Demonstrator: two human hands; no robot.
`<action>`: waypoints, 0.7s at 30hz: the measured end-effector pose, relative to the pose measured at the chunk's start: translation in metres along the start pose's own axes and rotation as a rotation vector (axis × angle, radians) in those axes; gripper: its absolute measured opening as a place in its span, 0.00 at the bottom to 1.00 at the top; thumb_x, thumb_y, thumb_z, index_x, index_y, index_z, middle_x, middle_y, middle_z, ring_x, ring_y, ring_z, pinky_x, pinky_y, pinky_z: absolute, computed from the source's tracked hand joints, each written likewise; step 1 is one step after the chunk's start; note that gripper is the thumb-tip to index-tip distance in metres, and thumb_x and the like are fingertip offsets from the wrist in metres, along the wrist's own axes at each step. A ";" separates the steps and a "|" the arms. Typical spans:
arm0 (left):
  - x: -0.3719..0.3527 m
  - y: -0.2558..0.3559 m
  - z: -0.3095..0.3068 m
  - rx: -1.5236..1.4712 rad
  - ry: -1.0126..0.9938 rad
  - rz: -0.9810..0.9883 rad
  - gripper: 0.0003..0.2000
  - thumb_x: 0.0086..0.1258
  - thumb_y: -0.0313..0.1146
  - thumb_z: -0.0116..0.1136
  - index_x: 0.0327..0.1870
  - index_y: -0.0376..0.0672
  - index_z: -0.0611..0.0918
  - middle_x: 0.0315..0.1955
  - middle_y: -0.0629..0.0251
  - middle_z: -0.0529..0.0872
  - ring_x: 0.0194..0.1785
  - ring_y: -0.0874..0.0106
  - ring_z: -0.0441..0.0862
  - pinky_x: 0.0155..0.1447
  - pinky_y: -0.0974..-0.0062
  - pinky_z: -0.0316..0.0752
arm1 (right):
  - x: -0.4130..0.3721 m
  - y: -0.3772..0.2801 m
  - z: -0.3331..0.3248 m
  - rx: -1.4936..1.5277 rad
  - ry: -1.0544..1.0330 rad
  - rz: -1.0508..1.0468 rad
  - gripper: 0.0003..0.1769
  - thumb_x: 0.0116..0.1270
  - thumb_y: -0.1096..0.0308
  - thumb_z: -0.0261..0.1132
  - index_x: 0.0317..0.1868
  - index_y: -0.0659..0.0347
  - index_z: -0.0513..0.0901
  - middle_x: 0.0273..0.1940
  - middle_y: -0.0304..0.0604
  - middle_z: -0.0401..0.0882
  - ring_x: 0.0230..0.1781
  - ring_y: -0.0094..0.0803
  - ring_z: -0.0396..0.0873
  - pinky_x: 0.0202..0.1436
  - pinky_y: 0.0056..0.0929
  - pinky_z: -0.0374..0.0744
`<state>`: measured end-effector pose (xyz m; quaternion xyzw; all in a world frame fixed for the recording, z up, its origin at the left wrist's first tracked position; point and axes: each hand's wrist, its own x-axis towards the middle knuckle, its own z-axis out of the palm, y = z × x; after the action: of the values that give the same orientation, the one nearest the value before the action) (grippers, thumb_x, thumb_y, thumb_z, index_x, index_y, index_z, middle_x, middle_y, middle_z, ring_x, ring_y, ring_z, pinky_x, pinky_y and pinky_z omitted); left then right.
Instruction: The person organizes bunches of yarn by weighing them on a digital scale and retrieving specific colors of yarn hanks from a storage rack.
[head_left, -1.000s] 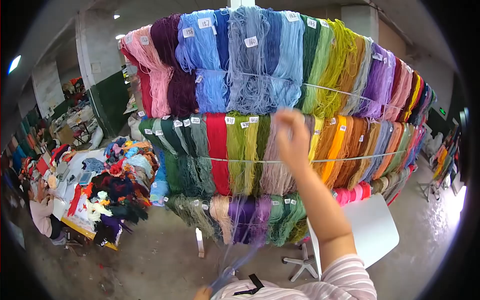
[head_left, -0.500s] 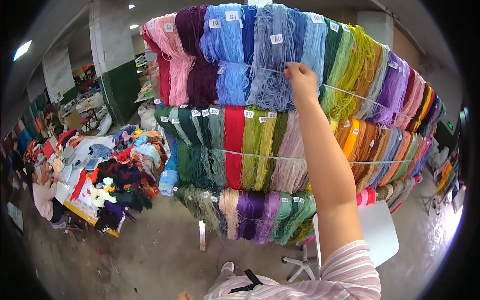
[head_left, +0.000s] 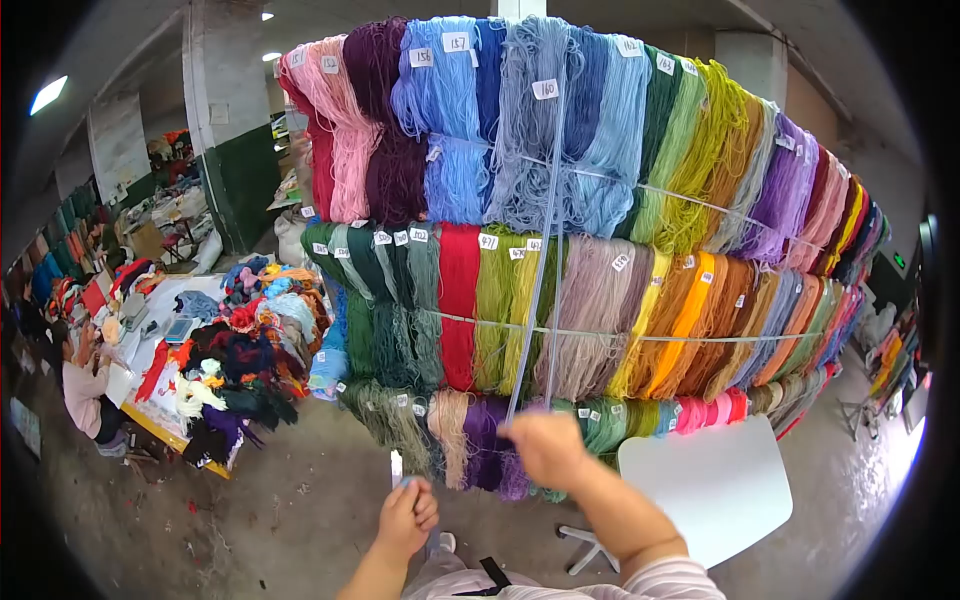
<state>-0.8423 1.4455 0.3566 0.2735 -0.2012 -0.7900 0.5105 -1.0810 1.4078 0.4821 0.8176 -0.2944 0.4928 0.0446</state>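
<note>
Skeins of yarn hang in three tiers on a rack, many with numbered paper tags. From the blue-grey skein tagged 160 (head_left: 530, 125), long blue-grey strands (head_left: 543, 270) run down to my right hand (head_left: 547, 448), which is closed on them in front of the lowest tier. Lower left of it, my left hand (head_left: 406, 512) is closed with curled fingers; something small and bluish shows at its fingertips, too small to identify. A red skein (head_left: 459, 300) and olive skeins (head_left: 497, 310) hang in the middle tier.
A white tabletop (head_left: 705, 485) on a wheeled base stands at the lower right. On the left, a table (head_left: 180, 440) bears heaps of colourful yarn, with a seated person (head_left: 82, 385) beside it. A pillar (head_left: 222, 130) rises behind.
My right hand has come down from the top tier, and strands now stretch from the blue-grey skein to it. My left hand has risen into view at the bottom.
</note>
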 end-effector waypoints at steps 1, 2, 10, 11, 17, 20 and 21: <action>0.007 0.005 0.022 -0.011 -0.078 0.054 0.11 0.75 0.38 0.45 0.38 0.41 0.75 0.21 0.72 0.69 0.23 0.78 0.64 0.27 0.79 0.62 | -0.023 -0.010 0.011 0.070 -0.003 0.085 0.04 0.56 0.81 0.58 0.30 0.64 0.78 0.27 0.47 0.81 0.23 0.41 0.81 0.24 0.32 0.78; 0.015 0.008 0.042 0.111 -0.103 0.166 0.12 0.75 0.37 0.44 0.41 0.38 0.76 0.24 0.70 0.72 0.27 0.77 0.68 0.32 0.77 0.66 | -0.040 -0.021 0.020 0.152 0.013 0.158 0.05 0.55 0.80 0.60 0.34 0.63 0.77 0.26 0.48 0.78 0.23 0.43 0.78 0.24 0.34 0.76; 0.001 0.037 0.097 0.366 -0.736 0.000 0.14 0.77 0.36 0.41 0.40 0.36 0.77 0.22 0.74 0.70 0.25 0.83 0.64 0.29 0.84 0.58 | -0.096 -0.078 0.060 0.205 0.048 0.447 0.03 0.59 0.76 0.61 0.34 0.63 0.76 0.24 0.47 0.74 0.21 0.46 0.75 0.23 0.37 0.73; -0.005 0.038 0.085 0.492 -0.725 0.041 0.13 0.76 0.35 0.42 0.38 0.37 0.76 0.21 0.76 0.68 0.24 0.84 0.61 0.28 0.84 0.55 | -0.100 -0.076 0.064 0.167 -0.016 0.420 0.04 0.58 0.74 0.63 0.34 0.63 0.77 0.25 0.47 0.74 0.23 0.47 0.75 0.26 0.37 0.73; -0.027 0.053 -0.090 0.362 -0.319 -0.291 0.11 0.74 0.37 0.46 0.31 0.41 0.73 0.16 0.75 0.63 0.18 0.80 0.56 0.24 0.78 0.56 | -0.025 -0.037 0.030 -0.075 0.296 0.373 0.03 0.55 0.77 0.62 0.32 0.63 0.78 0.30 0.46 0.78 0.32 0.39 0.77 0.38 0.32 0.74; -0.075 0.062 -0.207 0.399 0.108 -0.357 0.09 0.72 0.37 0.48 0.34 0.41 0.74 0.16 0.75 0.64 0.17 0.80 0.57 0.20 0.79 0.54 | 0.073 0.015 -0.011 -0.298 0.664 0.313 0.12 0.58 0.82 0.59 0.44 0.65 0.77 0.32 0.42 0.75 0.33 0.29 0.75 0.41 0.26 0.74; -0.092 0.065 -0.241 0.401 0.256 -0.367 0.09 0.72 0.37 0.48 0.34 0.41 0.74 0.16 0.74 0.65 0.17 0.80 0.58 0.20 0.78 0.55 | 0.100 0.036 -0.021 -0.361 0.683 0.257 0.21 0.57 0.81 0.60 0.53 0.65 0.74 0.34 0.42 0.75 0.35 0.31 0.75 0.43 0.26 0.74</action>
<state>-0.6128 1.4949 0.2310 0.4983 -0.2344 -0.7726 0.3161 -1.0818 1.3418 0.5684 0.5426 -0.4443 0.6779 0.2206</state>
